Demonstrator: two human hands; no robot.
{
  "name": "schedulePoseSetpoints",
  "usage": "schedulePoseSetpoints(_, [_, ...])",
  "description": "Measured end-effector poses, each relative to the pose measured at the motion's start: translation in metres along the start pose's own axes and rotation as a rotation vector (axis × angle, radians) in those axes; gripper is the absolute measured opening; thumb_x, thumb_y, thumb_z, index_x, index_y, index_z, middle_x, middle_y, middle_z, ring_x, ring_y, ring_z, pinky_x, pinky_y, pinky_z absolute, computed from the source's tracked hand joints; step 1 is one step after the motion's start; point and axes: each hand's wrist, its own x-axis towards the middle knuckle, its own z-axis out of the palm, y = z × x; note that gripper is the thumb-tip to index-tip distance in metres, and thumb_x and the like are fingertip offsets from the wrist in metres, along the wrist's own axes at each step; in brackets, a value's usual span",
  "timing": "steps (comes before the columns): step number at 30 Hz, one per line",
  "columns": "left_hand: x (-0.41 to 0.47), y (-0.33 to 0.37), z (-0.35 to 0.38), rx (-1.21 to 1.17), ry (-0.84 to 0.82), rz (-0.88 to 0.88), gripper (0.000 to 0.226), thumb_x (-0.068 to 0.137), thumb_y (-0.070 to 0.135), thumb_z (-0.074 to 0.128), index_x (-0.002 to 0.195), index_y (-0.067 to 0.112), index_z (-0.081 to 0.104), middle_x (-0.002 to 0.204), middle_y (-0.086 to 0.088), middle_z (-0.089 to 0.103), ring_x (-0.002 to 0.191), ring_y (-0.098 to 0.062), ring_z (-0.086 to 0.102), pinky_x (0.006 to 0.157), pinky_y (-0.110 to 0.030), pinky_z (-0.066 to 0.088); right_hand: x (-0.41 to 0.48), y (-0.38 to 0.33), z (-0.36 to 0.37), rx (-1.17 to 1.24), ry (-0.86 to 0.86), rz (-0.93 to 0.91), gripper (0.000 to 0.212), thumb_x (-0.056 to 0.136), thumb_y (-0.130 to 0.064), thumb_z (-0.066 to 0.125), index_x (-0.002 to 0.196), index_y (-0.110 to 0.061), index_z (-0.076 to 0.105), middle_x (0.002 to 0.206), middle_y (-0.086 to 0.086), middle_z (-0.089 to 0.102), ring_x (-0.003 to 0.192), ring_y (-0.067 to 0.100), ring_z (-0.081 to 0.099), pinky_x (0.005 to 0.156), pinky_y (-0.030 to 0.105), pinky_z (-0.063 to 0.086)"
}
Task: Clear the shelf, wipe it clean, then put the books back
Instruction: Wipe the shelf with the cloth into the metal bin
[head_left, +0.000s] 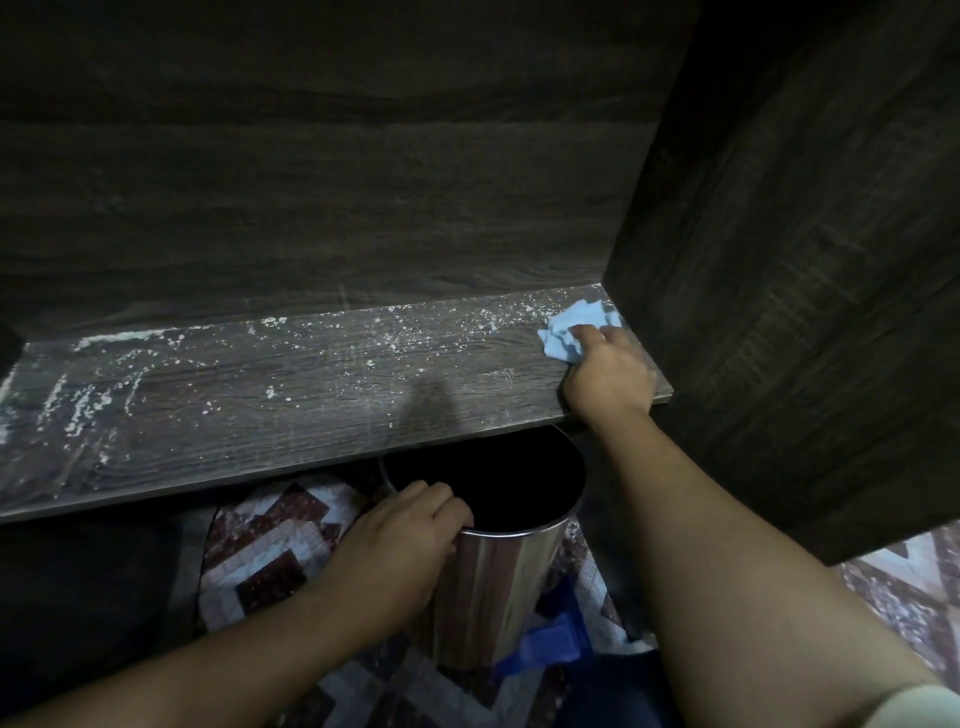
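Note:
The dark wooden shelf (270, 405) runs across the view and is strewn with white crumbs and dust. At its far right corner my right hand (608, 374) grips a crumpled light blue cloth (571, 332) and holds it against the board. Below the shelf's front edge stands a shiny metal bin (498, 582) with a dark open mouth. My left hand (400, 540) grips the bin's rim on its left side, fingers curled over the edge. No books are in view.
The shelf unit's dark side panel (805, 260) rises close on the right and its back wall (311, 182) closes the rear. A blue plastic object (550, 644) lies by the bin's base on the patterned tile floor (270, 551).

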Motion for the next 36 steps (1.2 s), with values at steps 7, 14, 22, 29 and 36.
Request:
schedulePoseSetpoints(7, [0.001,-0.001,-0.004,0.03,0.015,0.0,0.011,0.076,0.019,0.055,0.086,0.022,0.056,0.083,0.006,0.052,0.076,-0.015,0.052,0.059,-0.029,0.049,-0.021,-0.025,-0.013,-0.007,-0.118,-0.218,0.053,0.077,-0.015,0.065,0.127,-0.031,0.057,0.128,0.007,0.05,0.111,0.03,0.056,0.089,0.034,0.047])
schedulePoseSetpoints(14, [0.002,-0.001,-0.009,0.023,0.0,-0.035,0.022,0.071,0.013,0.07,0.086,0.022,0.056,0.083,0.006,0.052,0.076,-0.015,0.053,0.059,-0.03,0.052,-0.028,-0.031,-0.022,0.291,0.096,-0.188,0.052,0.081,-0.005,0.057,0.128,-0.028,0.059,0.128,0.009,0.052,0.112,0.032,0.053,0.092,0.036,0.044])
schedulePoseSetpoints(22, [-0.003,-0.002,-0.007,0.021,0.0,-0.025,0.028,0.067,0.015,0.075,0.085,0.025,0.055,0.083,0.008,0.051,0.076,-0.013,0.051,0.059,-0.029,0.049,0.001,0.017,0.002,0.246,0.267,0.055,0.055,0.089,0.0,0.048,0.138,-0.023,0.05,0.154,0.01,0.026,0.134,0.034,0.031,0.104,0.048,0.037])
schedulePoseSetpoints(29, [-0.001,-0.006,-0.004,0.01,0.003,-0.026,0.022,0.069,0.017,0.068,0.085,0.026,0.056,0.083,0.009,0.051,0.076,-0.012,0.051,0.06,-0.027,0.048,0.013,-0.001,0.008,-0.045,0.039,0.091,0.062,0.094,-0.013,0.046,0.148,-0.039,0.031,0.159,0.004,0.021,0.138,0.03,0.029,0.106,0.045,0.028])
schedulePoseSetpoints(36, [0.0,-0.007,-0.006,0.013,0.009,-0.023,0.014,0.08,0.024,0.044,0.086,0.023,0.057,0.084,0.007,0.052,0.077,-0.015,0.052,0.061,-0.032,0.05,0.005,-0.024,-0.001,-0.088,-0.1,-0.147,0.06,0.09,-0.018,0.053,0.142,-0.045,0.039,0.155,-0.003,0.031,0.131,0.03,0.041,0.104,0.04,0.035])
